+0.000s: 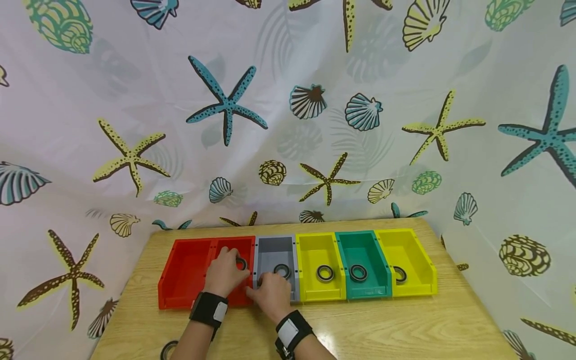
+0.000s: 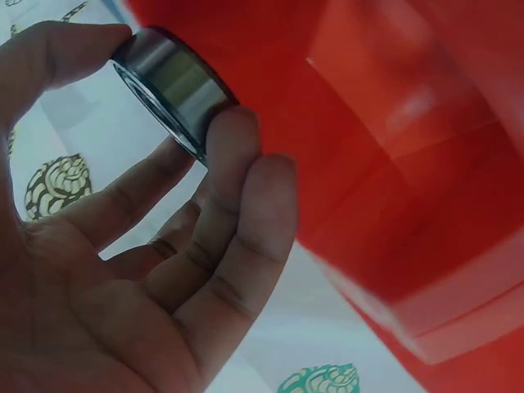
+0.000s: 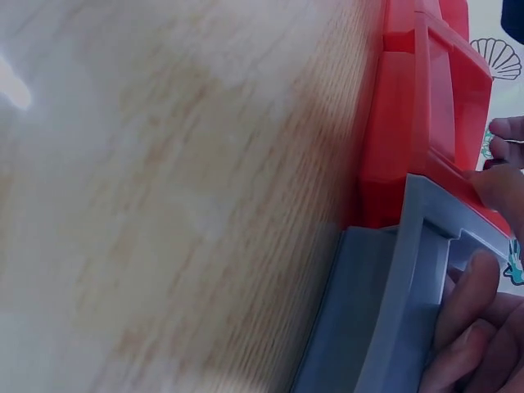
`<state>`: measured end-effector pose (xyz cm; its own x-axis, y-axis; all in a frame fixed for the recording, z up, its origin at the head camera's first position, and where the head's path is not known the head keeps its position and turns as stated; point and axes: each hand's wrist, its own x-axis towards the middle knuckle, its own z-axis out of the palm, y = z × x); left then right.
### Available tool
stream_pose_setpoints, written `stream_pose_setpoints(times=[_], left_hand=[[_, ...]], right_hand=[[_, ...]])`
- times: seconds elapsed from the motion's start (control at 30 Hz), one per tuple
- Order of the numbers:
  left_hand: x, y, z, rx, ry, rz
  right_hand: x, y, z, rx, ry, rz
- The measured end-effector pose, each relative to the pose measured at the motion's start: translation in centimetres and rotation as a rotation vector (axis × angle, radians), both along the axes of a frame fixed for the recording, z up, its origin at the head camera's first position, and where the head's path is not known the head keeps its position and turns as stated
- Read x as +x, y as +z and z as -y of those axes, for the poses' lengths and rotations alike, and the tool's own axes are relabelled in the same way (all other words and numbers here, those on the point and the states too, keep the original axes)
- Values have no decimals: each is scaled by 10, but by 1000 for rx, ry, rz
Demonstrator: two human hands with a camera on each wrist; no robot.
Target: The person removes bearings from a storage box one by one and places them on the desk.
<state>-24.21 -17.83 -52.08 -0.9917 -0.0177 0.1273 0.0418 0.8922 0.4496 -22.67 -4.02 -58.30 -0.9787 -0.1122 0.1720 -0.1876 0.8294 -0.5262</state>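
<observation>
My left hand (image 1: 223, 272) is over the second red bin (image 1: 247, 245), pinching a ball bearing (image 2: 176, 78) between thumb and fingertips. The bearing has a shiny steel outer ring and is tilted in the left wrist view. My right hand (image 1: 273, 295) straddles the adjoining walls of that red bin and the grey bin (image 1: 275, 245). Its thumb lies on the red wall, and its curled fingers (image 3: 467, 299) reach inside the grey bin. Just beyond them in the grey bin lies another bearing (image 1: 282, 271).
Right of the grey bin, a yellow bin (image 1: 315, 242), a green bin (image 1: 357, 242) and a second yellow bin (image 1: 398, 242) each hold one bearing. Another red bin (image 1: 189, 260) ends the row at left. A bearing (image 1: 167, 350) lies on the table by my left forearm. Patterned cloth hangs behind.
</observation>
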Motion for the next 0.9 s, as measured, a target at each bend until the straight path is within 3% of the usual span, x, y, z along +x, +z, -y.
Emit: stream_pose_setpoints(times=[0.33, 0.6, 0.9], left_hand=[[-13, -15, 4, -14, -14, 78], [-22, -14, 8, -46, -24, 126], [-29, -23, 10, -92, -17, 149]], right_hand=[[0, -2, 0, 7, -2, -9], [0, -2, 1, 1, 1, -2], [-1, -1, 0, 2, -10, 9]])
